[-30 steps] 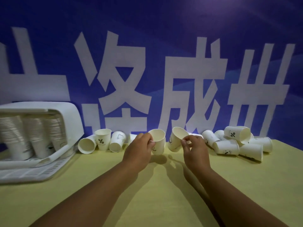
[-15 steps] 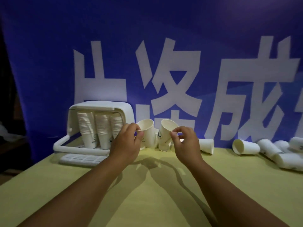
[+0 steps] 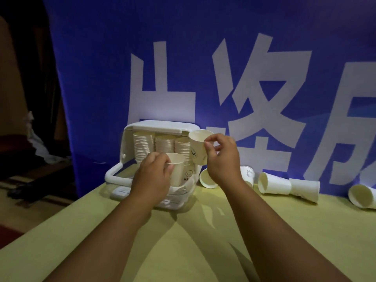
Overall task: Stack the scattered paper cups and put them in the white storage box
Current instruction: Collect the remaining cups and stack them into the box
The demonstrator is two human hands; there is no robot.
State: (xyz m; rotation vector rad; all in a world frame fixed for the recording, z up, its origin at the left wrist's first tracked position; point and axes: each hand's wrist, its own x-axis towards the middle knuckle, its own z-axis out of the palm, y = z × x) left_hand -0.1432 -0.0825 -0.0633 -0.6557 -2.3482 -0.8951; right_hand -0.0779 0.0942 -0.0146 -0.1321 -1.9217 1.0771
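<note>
Left hand (image 3: 151, 176) pinches one cup (image 3: 178, 171), right hand (image 3: 220, 159) another cup (image 3: 198, 147), before the white storage box (image 3: 158, 126) (three stacks (image 3: 143, 145) inside); loose cups (image 3: 273, 183) lie unstacked at three o'clock.

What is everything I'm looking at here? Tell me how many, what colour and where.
storage box: one, white, far left of the table, open side towards the camera
cup stacks: three, white, standing inside the box
left-hand cup: one, white, upright, in front of the box
right-hand cup: one, white, tilted, higher up by the box's right edge
loose cups: at least five, white, mostly on their sides, along the banner to the right of the box
table: one, yellow-green cover
banner: one, blue with large white characters, behind the table
left hand: one, pinches the left-hand cup's rim
right hand: one, holds the right-hand cup by its side
</note>
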